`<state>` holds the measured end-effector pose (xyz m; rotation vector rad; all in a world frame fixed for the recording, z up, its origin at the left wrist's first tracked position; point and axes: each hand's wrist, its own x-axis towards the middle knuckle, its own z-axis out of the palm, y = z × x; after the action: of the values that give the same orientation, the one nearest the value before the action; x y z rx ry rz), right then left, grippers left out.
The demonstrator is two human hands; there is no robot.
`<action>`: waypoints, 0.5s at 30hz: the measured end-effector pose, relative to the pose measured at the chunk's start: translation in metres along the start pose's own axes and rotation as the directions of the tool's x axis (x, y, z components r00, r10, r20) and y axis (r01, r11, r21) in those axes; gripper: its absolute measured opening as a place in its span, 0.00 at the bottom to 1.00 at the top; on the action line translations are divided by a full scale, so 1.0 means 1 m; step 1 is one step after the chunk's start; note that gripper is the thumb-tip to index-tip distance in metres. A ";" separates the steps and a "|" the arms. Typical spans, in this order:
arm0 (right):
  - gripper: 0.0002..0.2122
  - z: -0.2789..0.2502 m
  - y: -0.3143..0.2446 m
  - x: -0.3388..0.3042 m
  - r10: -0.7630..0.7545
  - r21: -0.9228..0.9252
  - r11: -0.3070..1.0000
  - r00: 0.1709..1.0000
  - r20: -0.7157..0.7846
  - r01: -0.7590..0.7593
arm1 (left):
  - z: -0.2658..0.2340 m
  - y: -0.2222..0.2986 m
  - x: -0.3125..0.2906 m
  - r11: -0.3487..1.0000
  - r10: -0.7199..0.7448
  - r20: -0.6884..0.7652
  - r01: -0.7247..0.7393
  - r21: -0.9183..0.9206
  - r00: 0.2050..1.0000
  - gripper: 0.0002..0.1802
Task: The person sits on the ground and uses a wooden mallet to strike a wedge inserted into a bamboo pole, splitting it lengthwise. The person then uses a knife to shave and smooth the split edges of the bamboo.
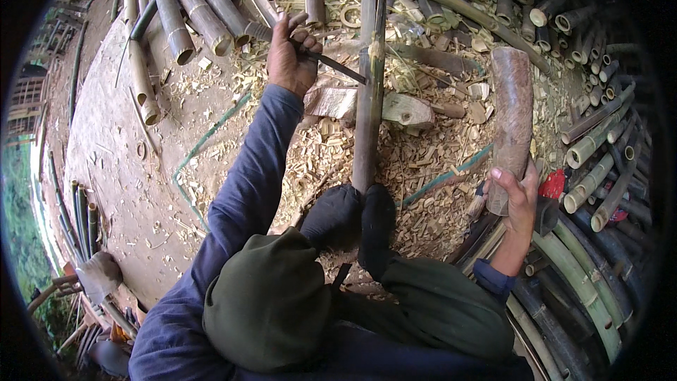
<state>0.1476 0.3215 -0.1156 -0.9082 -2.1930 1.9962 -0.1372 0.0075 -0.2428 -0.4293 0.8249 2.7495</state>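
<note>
Navy sleeve, left arm stretched toward upper centre; left hand (293,56) fisted, grip closed round the blade tool (340,68), its tip at the bamboo pole (367,127). Pole runs from top centre down to dark-covered feet (342,215). Right arm bent, lower right; right hand (518,197) raised, grip wrapped round the lower end of the club (512,109), which stands near-upright. Hollow bamboo pieces (589,148), ends open, stacked at right. Shavings (441,159) litter the ground mid-frame.
</note>
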 end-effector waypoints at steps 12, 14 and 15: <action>0.34 0.011 -0.009 -0.001 -0.008 -0.024 1.000 0.999 0.031 0.009 | 0.008 -0.023 -0.004 0.989 0.027 0.043 -0.033 0.143 0.999 0.22; 0.33 0.014 -0.010 -0.001 -0.053 -0.029 0.998 0.998 0.029 0.054 | 0.013 -0.025 -0.007 0.983 0.060 0.067 -0.071 0.172 0.996 0.21; 0.33 0.015 -0.013 0.001 -0.079 -0.032 0.996 0.996 0.027 0.080 | 0.017 -0.025 -0.008 0.971 0.102 0.104 -0.122 0.206 0.989 0.19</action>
<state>0.1358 0.3085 -0.1068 -0.7896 -2.2448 1.9525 -0.1259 0.0365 -0.2388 -0.2180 1.1353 2.7180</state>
